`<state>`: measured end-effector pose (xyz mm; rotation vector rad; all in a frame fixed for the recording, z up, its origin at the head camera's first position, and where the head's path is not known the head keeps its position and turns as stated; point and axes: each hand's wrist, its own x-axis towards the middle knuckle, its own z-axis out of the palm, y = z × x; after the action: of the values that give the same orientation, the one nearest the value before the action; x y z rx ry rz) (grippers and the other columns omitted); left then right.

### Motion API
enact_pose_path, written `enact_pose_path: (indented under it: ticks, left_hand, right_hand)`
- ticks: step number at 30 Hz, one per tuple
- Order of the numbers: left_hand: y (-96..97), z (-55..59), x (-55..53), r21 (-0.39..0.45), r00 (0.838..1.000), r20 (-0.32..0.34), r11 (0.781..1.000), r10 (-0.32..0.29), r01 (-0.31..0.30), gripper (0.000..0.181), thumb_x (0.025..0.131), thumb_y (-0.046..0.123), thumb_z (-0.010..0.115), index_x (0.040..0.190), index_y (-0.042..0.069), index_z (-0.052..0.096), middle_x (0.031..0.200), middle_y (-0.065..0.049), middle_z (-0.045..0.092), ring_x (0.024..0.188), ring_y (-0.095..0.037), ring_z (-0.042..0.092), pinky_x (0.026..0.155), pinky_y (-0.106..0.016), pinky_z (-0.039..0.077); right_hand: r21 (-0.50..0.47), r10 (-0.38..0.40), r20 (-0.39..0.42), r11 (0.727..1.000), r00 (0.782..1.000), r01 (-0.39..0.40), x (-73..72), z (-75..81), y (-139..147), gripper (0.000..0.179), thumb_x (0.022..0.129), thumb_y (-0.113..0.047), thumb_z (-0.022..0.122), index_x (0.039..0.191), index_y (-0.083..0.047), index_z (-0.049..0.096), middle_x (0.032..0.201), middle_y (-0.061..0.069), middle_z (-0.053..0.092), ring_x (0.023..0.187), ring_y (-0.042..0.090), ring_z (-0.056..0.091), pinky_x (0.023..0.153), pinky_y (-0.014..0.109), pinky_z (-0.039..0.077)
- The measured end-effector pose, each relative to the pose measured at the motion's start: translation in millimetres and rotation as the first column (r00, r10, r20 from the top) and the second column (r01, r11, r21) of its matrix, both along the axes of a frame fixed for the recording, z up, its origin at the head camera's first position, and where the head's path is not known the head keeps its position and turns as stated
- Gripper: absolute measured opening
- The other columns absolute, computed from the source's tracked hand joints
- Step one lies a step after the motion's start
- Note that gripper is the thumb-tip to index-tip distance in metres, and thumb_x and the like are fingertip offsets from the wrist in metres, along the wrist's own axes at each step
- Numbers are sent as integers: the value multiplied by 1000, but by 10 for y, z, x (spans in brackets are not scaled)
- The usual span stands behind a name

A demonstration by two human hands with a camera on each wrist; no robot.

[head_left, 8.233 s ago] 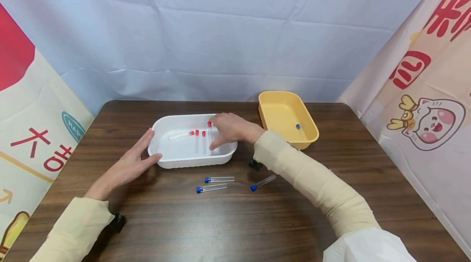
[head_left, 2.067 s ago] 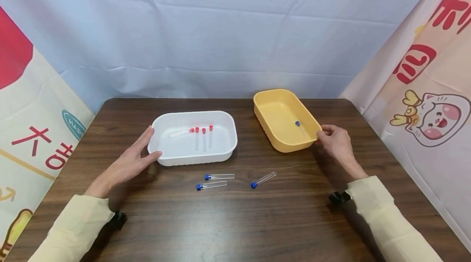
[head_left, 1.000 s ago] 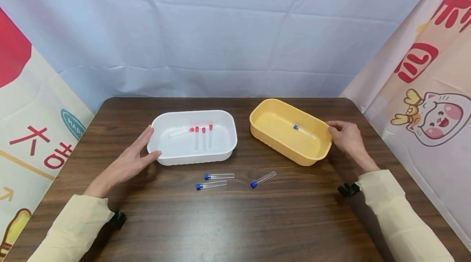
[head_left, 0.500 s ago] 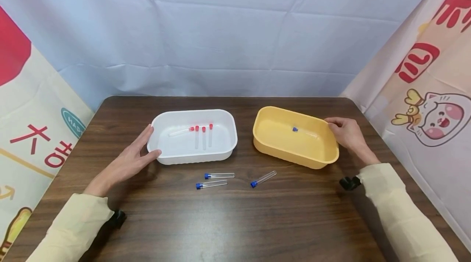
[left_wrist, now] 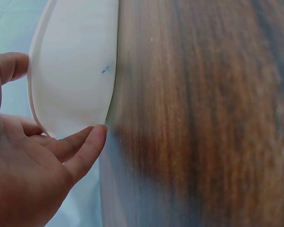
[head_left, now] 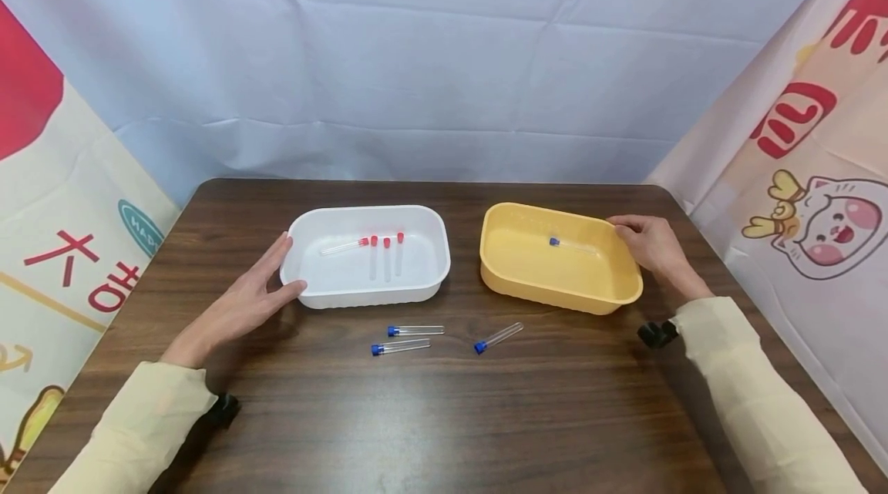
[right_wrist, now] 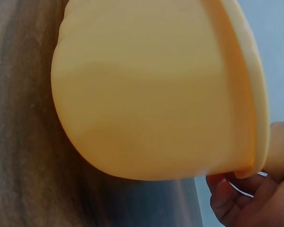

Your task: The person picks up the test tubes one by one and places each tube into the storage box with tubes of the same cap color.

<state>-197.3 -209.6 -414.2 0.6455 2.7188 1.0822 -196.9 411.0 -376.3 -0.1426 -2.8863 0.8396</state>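
Note:
My left hand rests its spread fingers on the left end of a white plastic tray. In the left wrist view, thumb and fingertips touch the tray from outside. Several red-capped test tubes lie inside. At the right end of a yellow tray, my right hand grips the rim; the right wrist view has curled fingers under the lip. One blue-capped test tube lies in the yellow tray. In front of the trays are 3 more blue-capped test tubes on the table.
Both trays stand on a dark wooden table, with a gap between them. A pale cloth backdrop hangs behind the table's back edge. Printed cloths flank it, one on each side.
My right hand has gone from the white tray, where it was at a red-capped tube, to the yellow tray. That tray has turned from slanted to nearly sideways. My left hand stays put.

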Motion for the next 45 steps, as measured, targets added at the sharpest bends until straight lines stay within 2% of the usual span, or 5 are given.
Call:
enact_pose_path:
  ticks: [20,28,34,40,45]
  left_hand:
    - [9,-15,-6,5,1000,0,1000,1,-1,83,92,47,52,150,14,3,155,2,-4,140,-26,4,104,-57,16]
    - [6,-15,-11,10,1000,4,1000,-1,1,84,92,47,52,150,15,3,155,4,-4,140,-26,4,104,-57,17]
    - [3,-11,-9,11,1000,3,1000,-1,1,84,92,47,53,150,15,3,155,4,-4,140,-25,5,104,-57,18]
    - [5,-17,-7,15,1000,1,1000,1,-1,84,91,47,53,150,15,4,155,1,-3,140,-25,5,104,-56,19]
    - [7,-21,-7,3,1000,-1,1000,3,-3,83,91,48,52,150,16,4,155,3,-4,140,-25,5,104,-57,17]
  right_hand:
    - [-86,-13,17,996,1000,15,-70,2,-25,40,98,-30,46,126,-2,58,116,25,58,91,32,60,62,27,50]
    - [-76,0,34,997,999,3,100,43,-15,58,96,-42,45,137,-1,44,130,23,49,111,36,51,83,47,46]
    - [-75,7,35,997,999,-5,274,97,-39,62,96,-41,47,141,0,37,130,24,48,110,36,51,73,32,51]
    - [-64,31,36,998,999,-28,440,127,-82,66,95,-42,50,142,2,33,129,26,48,111,37,51,66,19,48]
    - [-42,59,57,998,997,-57,583,148,-133,73,93,-45,51,143,3,28,135,27,42,115,41,47,74,31,50]
